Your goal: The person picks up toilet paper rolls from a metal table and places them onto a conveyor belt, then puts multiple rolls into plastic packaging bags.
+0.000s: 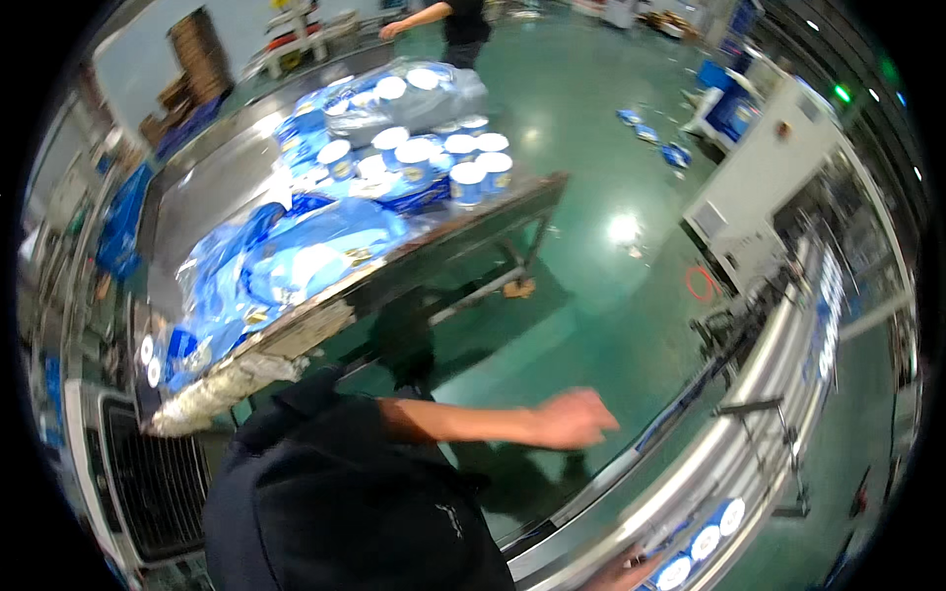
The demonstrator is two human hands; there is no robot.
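Observation:
My left hand (pixel 574 419) reaches out over the green floor on a bare forearm, smeared by motion, and nothing shows in it. At the lower edge, my right hand (pixel 626 571) is beside a short row of blue cups with white lids (pixel 705 542) on a metal conveyor (pixel 601 540). Only part of that hand shows; whether it touches the nearest cup cannot be made out. To the left, a metal-topped table (pixel 222 177) bears loose blue printed plastic film (pixel 320 246), several upright lidded cups (pixel 467 183) and a film-wrapped pack of cups (pixel 409 103).
The conveyor curves away to the right, with more cups (pixel 826 335) by a white machine cabinet (pixel 754 177). Blue packs (pixel 675 155) and a red loop (pixel 701 284) lie on the floor. Another person (pixel 465 30) stands beyond the table. A slatted unit (pixel 148 483) stands at lower left.

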